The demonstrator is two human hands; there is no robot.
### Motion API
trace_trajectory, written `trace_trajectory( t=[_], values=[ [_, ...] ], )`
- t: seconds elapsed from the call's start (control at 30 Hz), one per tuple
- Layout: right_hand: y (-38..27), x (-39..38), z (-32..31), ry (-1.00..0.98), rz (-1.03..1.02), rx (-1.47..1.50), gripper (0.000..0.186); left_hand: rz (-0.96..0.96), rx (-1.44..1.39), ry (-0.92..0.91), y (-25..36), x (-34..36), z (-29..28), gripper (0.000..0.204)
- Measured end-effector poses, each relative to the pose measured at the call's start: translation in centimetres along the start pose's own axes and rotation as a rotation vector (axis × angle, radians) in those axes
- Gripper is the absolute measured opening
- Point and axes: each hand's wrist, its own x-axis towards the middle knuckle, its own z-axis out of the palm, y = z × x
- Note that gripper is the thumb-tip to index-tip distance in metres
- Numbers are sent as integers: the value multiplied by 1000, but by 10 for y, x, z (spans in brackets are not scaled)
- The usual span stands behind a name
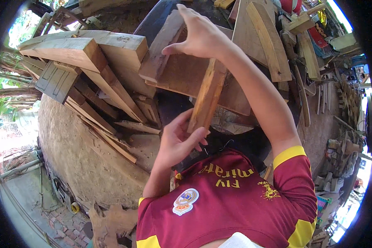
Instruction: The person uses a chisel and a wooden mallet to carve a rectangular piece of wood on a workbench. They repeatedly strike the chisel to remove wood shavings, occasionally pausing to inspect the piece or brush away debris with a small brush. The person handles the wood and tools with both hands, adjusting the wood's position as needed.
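Closest to us is our maroon shirt (231, 211). Our left hand (177, 139) has its thumb and fingers closed around the lower end of a wood stick (207, 99) — it slants up toward our right wrist. Our right hand (204, 36) is spread wide beside a thick block (162, 49) — can't tell if it's touching.

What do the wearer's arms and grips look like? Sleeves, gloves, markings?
Left grip and right grip: ungloved, no rings, watches or markings visible. Left forearm and right forearm: bare, no cables. Right sleeve: short, maroon, broad yellow cuff.
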Motion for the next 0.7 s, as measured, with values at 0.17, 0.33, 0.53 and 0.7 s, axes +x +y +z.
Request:
trace_trajectory(
  t=[0.17, 0.33, 0.53, 0.7],
  values=[
    [2, -4, 2, 2, -58, 67, 114, 81, -28, 167, 8, 5, -16, 45],
    [8, -31, -5, 261, -147, 15, 106, 216, -44, 383, 7, 21, -23, 38],
    [-4, -90, -64, 360, 39, 191, 82, 333, -111, 545, 7, 36, -22, 32],
    [37, -141, -86, 645, 133, 6, 65, 348, -139, 617, 2, 49, -19, 30]
  ],
)
